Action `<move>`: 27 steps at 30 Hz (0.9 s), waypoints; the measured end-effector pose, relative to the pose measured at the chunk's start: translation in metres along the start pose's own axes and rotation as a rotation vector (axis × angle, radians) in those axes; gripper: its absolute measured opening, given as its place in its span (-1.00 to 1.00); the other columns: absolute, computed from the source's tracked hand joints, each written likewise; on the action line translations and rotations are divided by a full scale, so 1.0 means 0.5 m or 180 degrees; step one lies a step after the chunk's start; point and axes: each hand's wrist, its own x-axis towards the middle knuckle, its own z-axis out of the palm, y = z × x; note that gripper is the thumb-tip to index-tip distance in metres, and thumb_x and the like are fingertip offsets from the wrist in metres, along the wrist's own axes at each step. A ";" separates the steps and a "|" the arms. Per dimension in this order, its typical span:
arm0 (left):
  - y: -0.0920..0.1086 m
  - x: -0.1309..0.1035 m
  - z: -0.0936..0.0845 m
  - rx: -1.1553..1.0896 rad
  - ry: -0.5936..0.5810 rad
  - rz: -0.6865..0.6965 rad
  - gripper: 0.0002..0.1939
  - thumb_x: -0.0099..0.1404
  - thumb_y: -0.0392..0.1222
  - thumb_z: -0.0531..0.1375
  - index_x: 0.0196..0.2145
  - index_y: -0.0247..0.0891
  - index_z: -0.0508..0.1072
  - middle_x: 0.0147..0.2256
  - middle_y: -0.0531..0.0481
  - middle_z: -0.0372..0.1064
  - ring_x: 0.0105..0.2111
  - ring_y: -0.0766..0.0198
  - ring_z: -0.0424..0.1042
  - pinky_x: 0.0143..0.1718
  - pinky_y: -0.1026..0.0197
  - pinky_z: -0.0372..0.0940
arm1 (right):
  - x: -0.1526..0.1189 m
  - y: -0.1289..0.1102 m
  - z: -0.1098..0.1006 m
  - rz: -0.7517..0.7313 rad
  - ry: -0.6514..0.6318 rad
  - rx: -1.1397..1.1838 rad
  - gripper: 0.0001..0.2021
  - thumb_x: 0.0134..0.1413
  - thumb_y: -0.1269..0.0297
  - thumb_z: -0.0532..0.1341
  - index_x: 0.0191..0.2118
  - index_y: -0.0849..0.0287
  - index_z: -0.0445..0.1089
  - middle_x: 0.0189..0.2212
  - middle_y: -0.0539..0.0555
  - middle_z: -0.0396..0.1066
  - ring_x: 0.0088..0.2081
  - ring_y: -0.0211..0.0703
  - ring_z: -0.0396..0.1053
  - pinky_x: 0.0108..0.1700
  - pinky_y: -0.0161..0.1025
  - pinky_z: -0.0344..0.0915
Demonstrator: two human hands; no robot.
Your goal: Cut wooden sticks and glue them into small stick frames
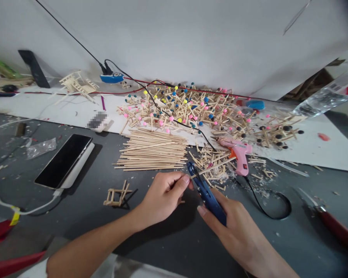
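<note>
Between thumb and fingers, my left hand (166, 195) pinches the end of a thin wooden stick (214, 166). My right hand (230, 220) is wrapped round a blue cutting tool (207, 197), whose jaws lie across the stick close to my left fingertips. Long sticks (153, 150) lie in a stack beyond my left hand. Short cut pieces (213, 158) are scattered behind the tool, beside a pink glue gun (239, 152). A small wooden frame (116, 197) rests on the dark table, left of my left hand.
Many stick pieces with coloured balls (176, 104) are heaped along the wall. A phone (64, 160) lies at the left, with a white cable. At the right are a red-handled knife (333, 227), a black cord and a clear bottle (330, 94).
</note>
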 end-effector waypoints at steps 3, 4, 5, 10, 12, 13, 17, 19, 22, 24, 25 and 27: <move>0.001 -0.004 0.000 0.0143 0.0138 0.0112 -0.59 0.42 0.04 0.01 -0.39 -0.32 0.42 -0.66 0.14 0.11 -0.66 0.44 0.12 -0.61 0.35 -0.03 | -0.004 -0.005 -0.005 -0.0031 -0.0034 0.0019 -0.68 0.22 0.02 0.09 -0.10 0.12 0.39 -0.40 0.02 0.47 -0.41 -0.15 0.40 -0.38 -0.31 0.27; 0.001 -0.005 0.000 0.0258 0.0225 0.0209 -0.61 0.41 0.01 0.04 -0.40 -0.33 0.43 -0.64 0.13 0.14 -0.64 0.45 0.14 -0.59 0.35 -0.02 | -0.005 -0.006 -0.006 -0.0033 -0.0033 0.0010 -0.68 0.22 0.02 0.09 -0.12 0.13 0.39 -0.42 0.02 0.46 -0.43 -0.16 0.38 -0.39 -0.32 0.26; 0.002 -0.007 0.001 0.0359 0.0300 0.0304 -0.64 0.41 -0.02 0.05 -0.40 -0.33 0.44 -0.63 0.12 0.16 -0.63 0.45 0.16 -0.58 0.36 -0.01 | -0.007 -0.006 -0.006 -0.0032 -0.0024 -0.0002 -0.68 0.22 0.02 0.09 -0.13 0.13 0.40 -0.44 0.01 0.44 -0.44 -0.16 0.37 -0.41 -0.33 0.25; 0.003 -0.010 0.002 0.0620 0.0428 0.0583 -0.69 0.40 -0.11 0.07 -0.42 -0.33 0.44 -0.64 0.14 0.13 -0.62 0.45 0.12 -0.54 0.35 -0.01 | -0.010 -0.007 -0.007 -0.0061 -0.0016 -0.0023 -0.70 0.22 0.03 0.10 -0.15 0.13 0.40 -0.46 0.00 0.42 -0.45 -0.18 0.34 -0.42 -0.34 0.23; 0.003 -0.009 0.002 0.0661 0.0447 0.0634 -0.69 0.40 -0.12 0.07 -0.43 -0.33 0.43 -0.64 0.14 0.12 -0.61 0.45 0.10 -0.54 0.34 -0.02 | -0.009 -0.007 -0.007 -0.0072 -0.0012 -0.0033 -0.70 0.23 0.03 0.09 -0.14 0.13 0.40 -0.45 0.01 0.43 -0.45 -0.18 0.35 -0.41 -0.34 0.24; 0.003 -0.009 0.002 0.0675 0.0448 0.0653 -0.69 0.40 -0.13 0.07 -0.44 -0.33 0.43 -0.64 0.13 0.11 -0.61 0.45 0.10 -0.54 0.34 -0.02 | -0.008 -0.007 -0.007 -0.0078 -0.0006 -0.0039 -0.70 0.24 0.03 0.09 -0.13 0.13 0.40 -0.45 0.01 0.43 -0.45 -0.18 0.35 -0.41 -0.33 0.24; 0.001 -0.008 0.001 0.0717 0.0422 0.0690 -0.68 0.40 -0.12 0.07 -0.44 -0.34 0.43 -0.61 0.12 0.11 -0.58 0.44 0.07 -0.53 0.34 -0.03 | -0.005 -0.005 -0.004 -0.0096 0.0009 -0.0106 -0.70 0.24 0.03 0.08 -0.13 0.11 0.40 -0.46 0.00 0.43 -0.45 -0.19 0.35 -0.41 -0.34 0.23; 0.001 -0.008 0.000 0.0743 0.0426 0.0699 -0.68 0.40 -0.12 0.07 -0.43 -0.34 0.44 -0.60 0.11 0.12 -0.57 0.44 0.06 -0.53 0.33 -0.03 | -0.005 -0.003 -0.002 -0.0092 0.0031 -0.0154 -0.70 0.25 0.03 0.08 -0.14 0.12 0.39 -0.47 0.00 0.43 -0.45 -0.18 0.36 -0.43 -0.33 0.22; 0.001 -0.009 0.000 0.0763 0.0415 0.0671 -0.67 0.40 -0.10 0.06 -0.41 -0.35 0.46 -0.59 0.10 0.14 -0.57 0.43 0.06 -0.53 0.33 -0.03 | -0.004 0.000 0.001 -0.0071 0.0045 -0.0190 -0.69 0.25 0.02 0.08 -0.14 0.13 0.38 -0.44 0.03 0.46 -0.44 -0.16 0.38 -0.41 -0.32 0.24; 0.001 -0.009 -0.001 0.0747 0.0366 0.0604 -0.64 0.40 -0.08 0.04 -0.42 -0.35 0.46 -0.60 0.10 0.13 -0.57 0.42 0.05 -0.53 0.33 -0.03 | -0.002 0.001 0.002 -0.0044 0.0061 -0.0236 -0.69 0.25 0.02 0.06 -0.16 0.14 0.38 -0.42 0.05 0.49 -0.43 -0.13 0.41 -0.39 -0.29 0.26; 0.002 -0.008 -0.001 0.0726 0.0334 0.0568 -0.63 0.40 -0.07 0.03 -0.42 -0.35 0.46 -0.60 0.10 0.13 -0.58 0.42 0.05 -0.54 0.33 -0.04 | -0.001 0.001 0.003 -0.0031 0.0074 -0.0273 -0.69 0.25 0.03 0.06 -0.18 0.14 0.38 -0.42 0.06 0.49 -0.43 -0.12 0.41 -0.38 -0.28 0.26; 0.002 -0.007 -0.001 0.0686 0.0286 0.0524 -0.61 0.41 -0.05 0.02 -0.43 -0.35 0.45 -0.61 0.10 0.13 -0.58 0.41 0.05 -0.55 0.33 -0.05 | 0.001 0.000 0.004 -0.0013 0.0109 -0.0352 -0.70 0.25 0.04 0.05 -0.22 0.15 0.39 -0.45 0.08 0.49 -0.45 -0.10 0.42 -0.40 -0.27 0.26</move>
